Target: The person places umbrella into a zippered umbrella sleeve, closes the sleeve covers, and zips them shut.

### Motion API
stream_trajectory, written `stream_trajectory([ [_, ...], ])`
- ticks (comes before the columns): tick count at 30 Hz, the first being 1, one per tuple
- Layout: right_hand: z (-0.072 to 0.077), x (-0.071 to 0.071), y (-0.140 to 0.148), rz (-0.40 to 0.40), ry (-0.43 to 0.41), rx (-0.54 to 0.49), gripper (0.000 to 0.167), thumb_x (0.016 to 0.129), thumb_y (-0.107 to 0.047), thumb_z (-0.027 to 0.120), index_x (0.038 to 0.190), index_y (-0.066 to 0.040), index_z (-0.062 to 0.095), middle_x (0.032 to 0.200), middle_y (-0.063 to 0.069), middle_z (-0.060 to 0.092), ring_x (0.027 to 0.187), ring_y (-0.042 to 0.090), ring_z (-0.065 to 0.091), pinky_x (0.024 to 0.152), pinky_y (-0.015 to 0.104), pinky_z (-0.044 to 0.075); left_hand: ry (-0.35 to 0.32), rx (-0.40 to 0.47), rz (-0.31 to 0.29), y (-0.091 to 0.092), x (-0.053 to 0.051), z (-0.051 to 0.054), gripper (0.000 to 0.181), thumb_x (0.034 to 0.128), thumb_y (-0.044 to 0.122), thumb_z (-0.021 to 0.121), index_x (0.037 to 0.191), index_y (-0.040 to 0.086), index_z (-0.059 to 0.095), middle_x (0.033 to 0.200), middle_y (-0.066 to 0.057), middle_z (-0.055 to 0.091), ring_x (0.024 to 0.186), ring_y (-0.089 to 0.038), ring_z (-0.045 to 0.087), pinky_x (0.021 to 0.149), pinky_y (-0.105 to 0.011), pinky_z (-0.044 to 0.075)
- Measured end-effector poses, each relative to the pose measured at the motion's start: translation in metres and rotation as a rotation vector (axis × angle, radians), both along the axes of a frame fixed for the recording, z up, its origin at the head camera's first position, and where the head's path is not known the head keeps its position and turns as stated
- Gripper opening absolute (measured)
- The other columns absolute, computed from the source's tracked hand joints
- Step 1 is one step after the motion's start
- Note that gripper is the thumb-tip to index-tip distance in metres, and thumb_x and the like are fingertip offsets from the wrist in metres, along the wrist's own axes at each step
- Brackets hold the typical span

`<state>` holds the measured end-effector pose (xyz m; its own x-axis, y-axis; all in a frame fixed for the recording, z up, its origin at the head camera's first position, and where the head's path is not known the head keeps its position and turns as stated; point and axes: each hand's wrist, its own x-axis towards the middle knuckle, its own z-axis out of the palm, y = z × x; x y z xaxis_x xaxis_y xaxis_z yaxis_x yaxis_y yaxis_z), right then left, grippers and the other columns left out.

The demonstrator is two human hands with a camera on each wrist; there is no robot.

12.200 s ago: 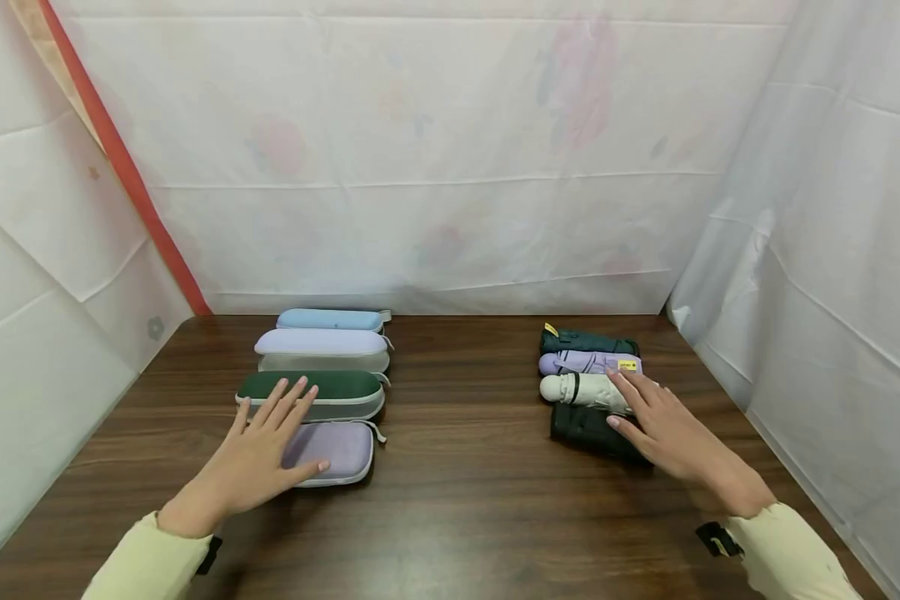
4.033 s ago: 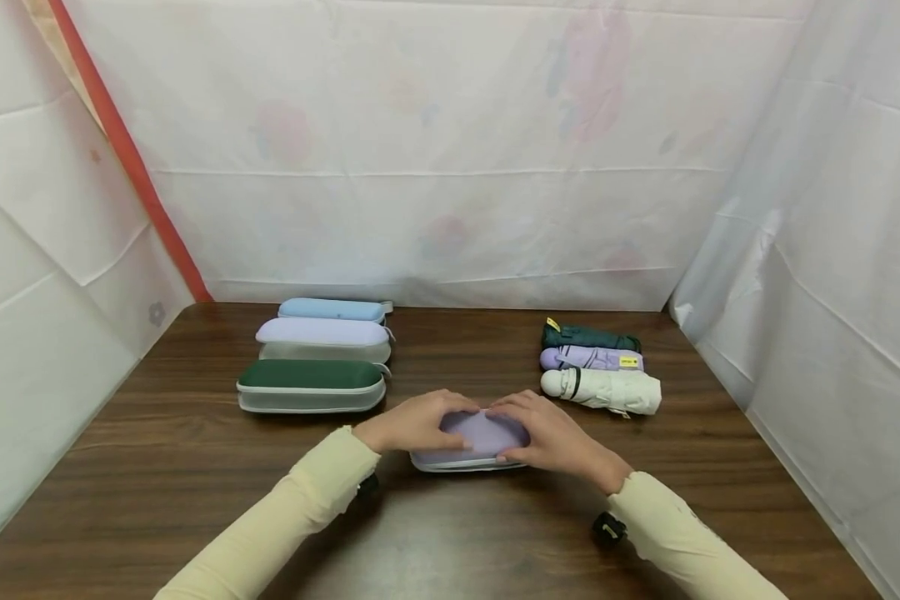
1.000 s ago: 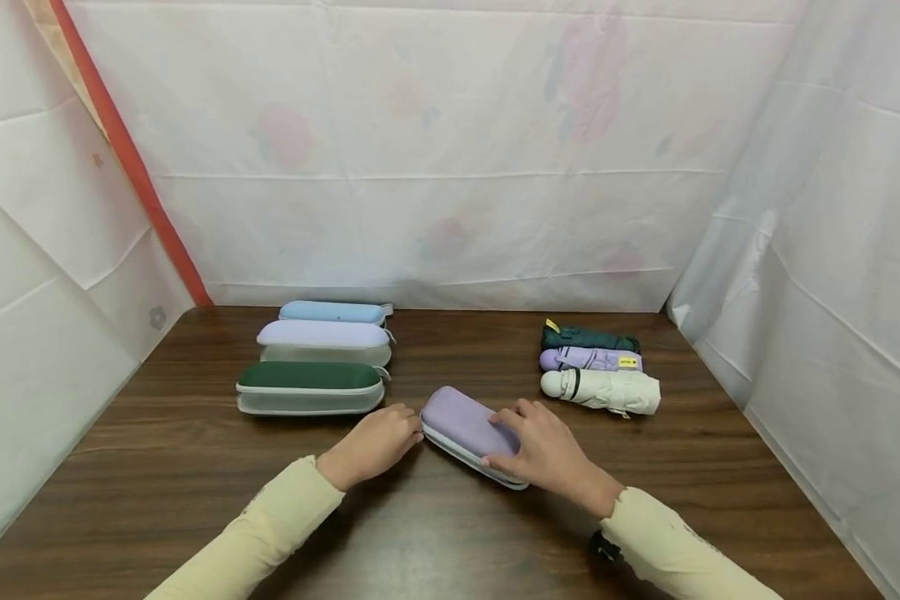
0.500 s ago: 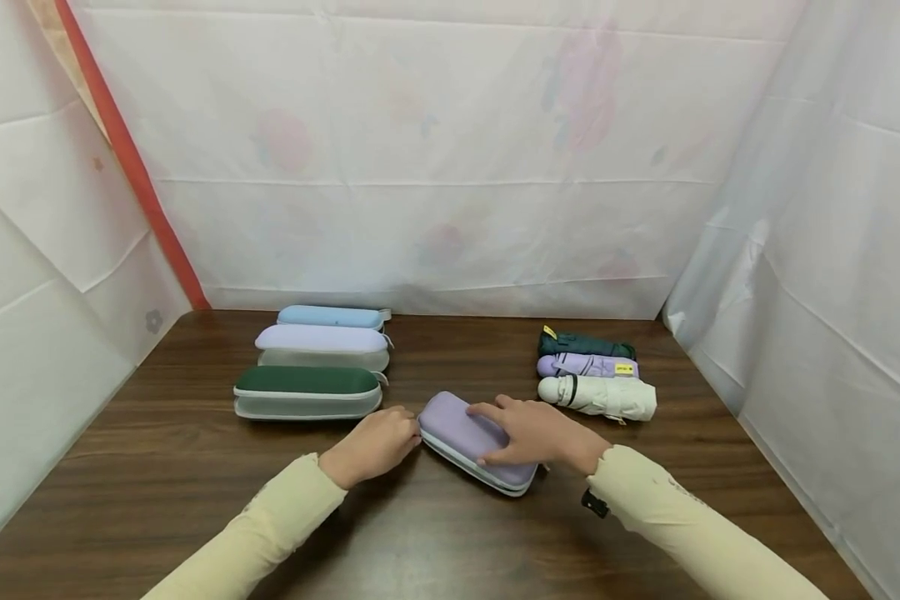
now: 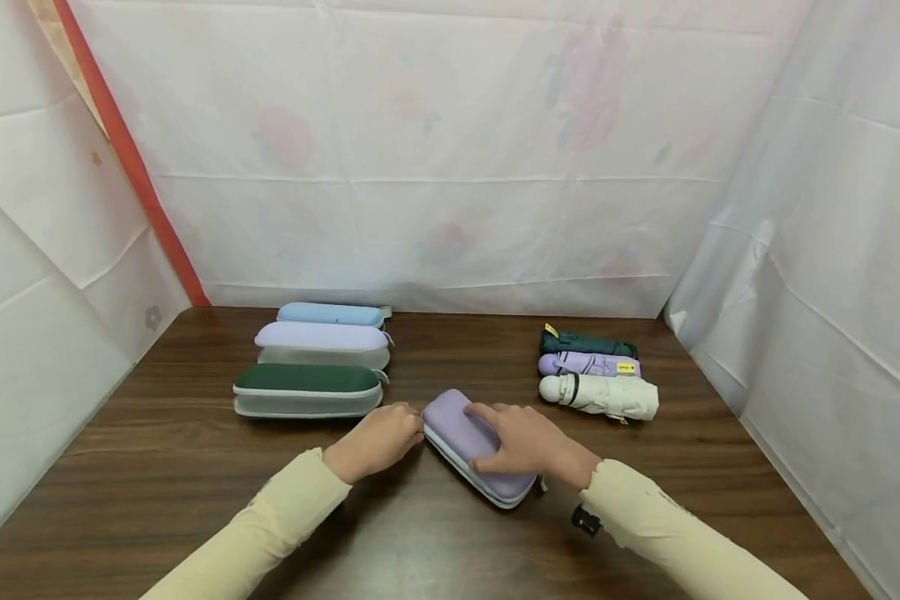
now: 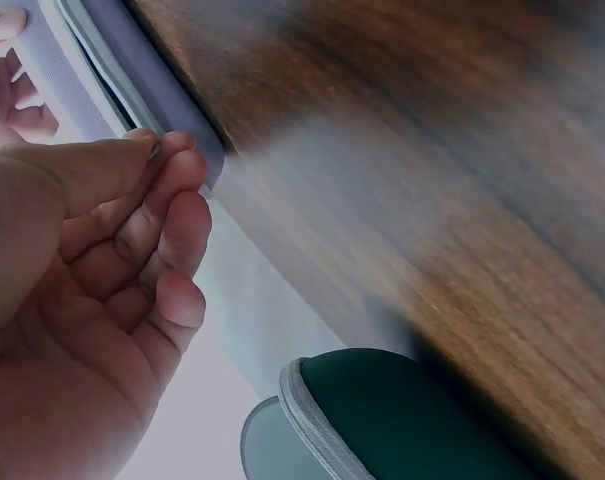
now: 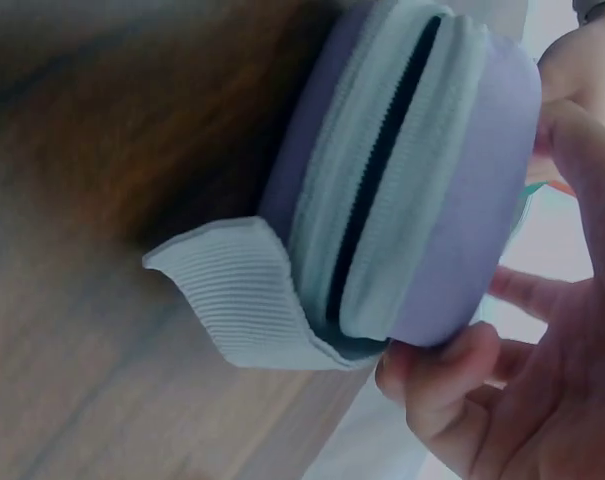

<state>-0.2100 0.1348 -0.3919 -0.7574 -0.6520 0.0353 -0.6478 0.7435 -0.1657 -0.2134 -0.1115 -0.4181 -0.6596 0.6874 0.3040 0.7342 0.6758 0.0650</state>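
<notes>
Near 5 and 7 o'clock on a brown wooden tabletop (image 5: 450,558), a person's pale yellow sleeves (image 5: 255,525) angled in toward a purple zippered case (image 5: 467,433), which lay aslant at the centre of the dial, its far end toward 11 o'clock. A small black device (image 5: 585,521) hung beneath the right wrist. On the case's near end, a ribbed white strap (image 7: 232,290) stuck out, and the zipper (image 7: 417,200) showed a dark gap between its toothed edges. At 3 o'clock, the right hand (image 5: 521,442) had its grip on the case, thumb and fingers spread across the top. At 9 o'clock, the left hand (image 5: 378,437) had its grip pinched on the zipper, thumb to forefinger, the pull itself mostly hidden. Farther off toward 10 o'clock sat a dark green case (image 5: 307,379), with a white folded umbrella (image 5: 607,396) toward 2. Behind them lay a lilac umbrella (image 5: 588,364) and a lavender case (image 5: 321,336), then a dark green umbrella (image 5: 592,343) and a light blue case (image 5: 330,313). White sheeting (image 5: 450,150) with faint flowers rose at 12 o'clock.
</notes>
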Motion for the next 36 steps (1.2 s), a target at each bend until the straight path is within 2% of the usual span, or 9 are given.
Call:
stream_trajectory([
  [5,-0.003,0.005,-0.003,-0.049,0.004,-0.044,0.071,0.076,-0.048,0.07,0.135,-0.013,0.051,0.114,0.013,0.063,0.087,0.019,0.061,0.074,0.04,0.048,0.04,-0.003,0.001,0.003,-0.001,0.001,0.017,0.0813,0.005,0.072,0.067,0.01,0.062,0.066,-0.001,0.059,0.068,-0.021,0.059,0.061,-0.034,0.05],
  [8,-0.004,0.007,-0.005,-0.087,-0.012,-0.064,0.072,0.076,-0.05,0.07,0.135,-0.013,0.051,0.116,0.014,0.062,0.091,0.021,0.061,0.076,0.042,0.048,0.036,-0.007,-0.004,0.004,-0.003,0.0,0.017,0.0813,0.005,0.072,0.068,0.01,0.062,0.066,-0.001,0.059,0.068,-0.02,0.059,0.061,-0.034,0.049],
  [16,-0.004,0.014,-0.012,-0.173,-0.027,-0.122,0.071,0.076,-0.048,0.072,0.132,-0.01,0.052,0.11,0.015,0.064,0.077,0.019,0.059,0.062,0.034,0.047,0.028,-0.01,-0.029,0.009,-0.003,-0.001,0.016,0.0814,0.005,0.072,0.07,0.01,0.062,0.068,-0.001,0.059,0.068,-0.019,0.06,0.061,-0.033,0.049],
  [24,-0.009,0.017,-0.016,-0.237,-0.01,-0.156,0.071,0.075,-0.049,0.072,0.131,-0.011,0.051,0.1,0.013,0.066,0.068,0.02,0.057,0.055,0.034,0.045,-0.018,-0.01,-0.051,0.013,-0.001,0.002,0.018,0.0833,0.005,0.07,0.068,0.011,0.063,0.068,0.002,0.057,0.068,-0.016,0.058,0.06,-0.031,0.048],
  [28,-0.011,0.017,-0.019,-0.26,-0.014,-0.182,0.072,0.074,-0.049,0.073,0.13,-0.01,0.05,0.09,0.013,0.065,0.062,0.019,0.055,0.051,0.032,0.043,-0.04,-0.007,-0.082,0.016,0.003,0.003,0.018,0.0837,0.005,0.069,0.068,0.011,0.062,0.069,0.002,0.056,0.067,-0.015,0.057,0.06,-0.03,0.048],
  [33,-0.012,0.018,-0.02,-0.294,-0.041,-0.201,0.074,0.075,-0.05,0.073,0.13,-0.008,0.049,0.08,0.013,0.062,0.056,0.018,0.053,0.048,0.032,0.043,-0.063,-0.012,-0.133,0.019,0.007,0.003,0.016,0.0841,0.005,0.069,0.071,0.011,0.064,0.07,0.002,0.059,0.068,-0.014,0.058,0.061,-0.028,0.048],
  [36,-0.008,0.018,-0.018,-0.293,-0.087,-0.197,0.075,0.077,-0.053,0.071,0.132,-0.008,0.047,0.084,0.016,0.063,0.058,0.02,0.055,0.05,0.034,0.044,-0.065,-0.014,-0.142,0.019,0.009,0.003,0.014,0.0842,0.006,0.07,0.073,0.012,0.065,0.073,0.003,0.06,0.07,-0.013,0.059,0.062,-0.028,0.049],
])
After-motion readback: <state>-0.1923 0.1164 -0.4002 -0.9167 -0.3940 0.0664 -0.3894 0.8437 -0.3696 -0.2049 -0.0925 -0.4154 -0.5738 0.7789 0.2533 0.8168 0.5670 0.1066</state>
